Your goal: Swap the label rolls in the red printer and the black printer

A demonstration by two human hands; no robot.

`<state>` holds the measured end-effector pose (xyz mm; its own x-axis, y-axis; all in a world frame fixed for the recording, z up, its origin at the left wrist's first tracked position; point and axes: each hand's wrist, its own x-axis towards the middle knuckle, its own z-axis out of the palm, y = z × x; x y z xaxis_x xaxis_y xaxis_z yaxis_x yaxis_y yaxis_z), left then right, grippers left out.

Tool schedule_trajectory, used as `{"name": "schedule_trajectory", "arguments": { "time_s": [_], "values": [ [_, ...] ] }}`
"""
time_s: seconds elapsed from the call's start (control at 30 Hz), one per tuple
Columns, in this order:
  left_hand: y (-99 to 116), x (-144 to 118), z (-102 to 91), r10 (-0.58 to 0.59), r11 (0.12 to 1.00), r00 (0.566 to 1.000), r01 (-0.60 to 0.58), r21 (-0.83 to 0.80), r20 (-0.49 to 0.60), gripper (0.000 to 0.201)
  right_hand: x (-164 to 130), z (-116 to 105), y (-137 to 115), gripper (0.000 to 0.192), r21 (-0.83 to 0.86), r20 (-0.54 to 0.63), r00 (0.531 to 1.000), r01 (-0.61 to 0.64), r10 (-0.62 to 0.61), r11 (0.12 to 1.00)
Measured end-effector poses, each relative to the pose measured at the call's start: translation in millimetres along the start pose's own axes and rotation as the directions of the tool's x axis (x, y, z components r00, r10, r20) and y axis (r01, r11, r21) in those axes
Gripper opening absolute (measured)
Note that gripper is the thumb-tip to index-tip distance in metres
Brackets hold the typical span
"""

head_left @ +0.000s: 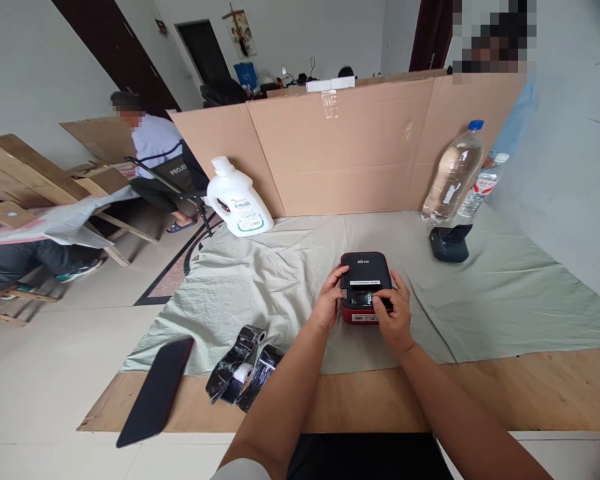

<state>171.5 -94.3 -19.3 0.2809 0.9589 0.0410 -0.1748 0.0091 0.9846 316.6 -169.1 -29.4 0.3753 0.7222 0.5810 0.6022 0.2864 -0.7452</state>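
Near the tabletop's front edge, the left hand (329, 298) and right hand (393, 313) clasp the label printer (365, 270) from both sides.

The small printer (365, 283) under both hands is smooth plastic, matt black on top and glossy red at the base. It sits on creased, matt pale cloth (505, 293) over bare plywood (530, 393); the rolls (243, 370) at the near edge shine glossy black.

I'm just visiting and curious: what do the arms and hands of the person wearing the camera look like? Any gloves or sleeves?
Both are bare: no gloves on the left hand or the right hand, and no rings, watch or bracelet that I can see. The forearms are uncovered. A bit of pale grey sleeve shows at the bottom edge by the left arm.
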Motion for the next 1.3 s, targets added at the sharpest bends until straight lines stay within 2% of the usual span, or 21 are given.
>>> {"name": "schedule_trajectory", "arguments": {
  "time_s": [0.17, 0.37, 0.5, 0.67, 0.7, 0.77, 0.83, 0.9, 0.93, 0.97, 1.03, 1.1, 1.13, 1.2, 1.3],
  "values": [
    [0.8, 3.0, 0.0, -0.002, 1.0, 1.0, 0.002, 0.03, -0.003, 0.075, -0.4, 1.0, 1.6, 0.016, 0.031, -0.004, 1.0, -0.017, 0.017, 0.999],
    [1.5, 3.4, 1.5, 0.015, 1.0, 1.0, -0.015, 0.004, -0.011, 0.093, -1.9, 2.8, 2.7, 0.017, 0.06, -0.016, 1.0, -0.019, 0.02, 0.998],
    [2.8, 2.7, 2.4, 0.007, 0.997, 1.0, -0.007, 0.072, -0.002, 0.098, -3.0, 5.0, 4.8, 0.02, 0.063, -0.041, 0.999, -0.003, 0.006, 0.998],
    [5.4, 0.1, 4.6, 0.0, 1.0, 1.0, 0.0, 0.021, -0.019, 0.082, -6.5, 7.0, 13.6, 0.035, 0.173, -0.049, 0.999, 0.012, -0.004, 0.985],
    [7.5, -1.0, 5.2, 0.001, 0.999, 0.999, 0.001, 0.05, -0.039, 0.075, -7.0, 7.0, 16.1, 0.038, 0.195, -0.042, 0.999, 0.019, -0.011, 0.981],
    [15.2, -2.7, 7.1, 0.069, 0.974, 0.991, -0.043, 0.224, -0.111, 0.057, -7.3, 6.8, 20.8, 0.039, 0.232, -0.033, 0.999, 0.045, -0.038, 0.972],
    [27.8, -2.3, 10.8, 0.22, 0.867, 0.964, -0.123, 0.483, -0.149, 0.038, -6.8, 6.6, 24.6, 0.04, 0.263, -0.034, 0.998, 0.068, -0.061, 0.963],
    [43.6, 2.2, 17.9, 0.305, 0.701, 0.951, -0.189, 0.688, -0.05, 0.027, -5.9, 6.4, 26.9, 0.04, 0.281, -0.044, 0.996, 0.083, -0.073, 0.956],
    [51.5, 6.3, 22.7, 0.283, 0.614, 0.958, -0.213, 0.76, 0.041, 0.027, -5.4, 6.2, 27.6, 0.039, 0.283, -0.044, 0.996, 0.088, -0.078, 0.955],
    [58.7, 11.5, 28.3, 0.219, 0.521, 0.966, -0.233, 0.821, 0.135, 0.028, -5.0, 5.9, 28.0, 0.038, 0.28, -0.043, 0.996, 0.092, -0.083, 0.955],
    [69.6, 24.0, 40.7, 0.014, 0.296, 0.961, -0.267, 0.917, 0.276, 0.031, -4.3, 5.1, 28.4, 0.037, 0.273, -0.04, 0.995, 0.099, -0.092, 0.957],
    [74.5, 37.1, 53.0, -0.201, 0.056, 0.931, -0.3, 0.952, 0.306, 0.032, -3.7, 4.4, 28.8, 0.037, 0.271, -0.039, 0.994, 0.107, -0.101, 0.956],
    [75.0, 43.1, 58.7, -0.284, -0.03, 0.913, -0.313, 0.949, 0.292, 0.03, -3.4, 4.1, 29.1, 0.037, 0.271, -0.039, 0.994, 0.111, -0.104, 0.956],
    [73.6, 52.9, 68.4, -0.39, -0.119, 0.883, -0.327, 0.937, 0.259, 0.025, -2.9, 3.7, 29.9, 0.037, 0.267, -0.036, 0.993, 0.116, -0.11, 0.957],
    [70.7, 61.0, 77.8, -0.438, -0.137, 0.872, -0.306, 0.942, 0.219, 0.017, -1.9, 3.4, 31.0, 0.036, 0.254, -0.033, 0.993, 0.12, -0.115, 0.96]
  ]
}}
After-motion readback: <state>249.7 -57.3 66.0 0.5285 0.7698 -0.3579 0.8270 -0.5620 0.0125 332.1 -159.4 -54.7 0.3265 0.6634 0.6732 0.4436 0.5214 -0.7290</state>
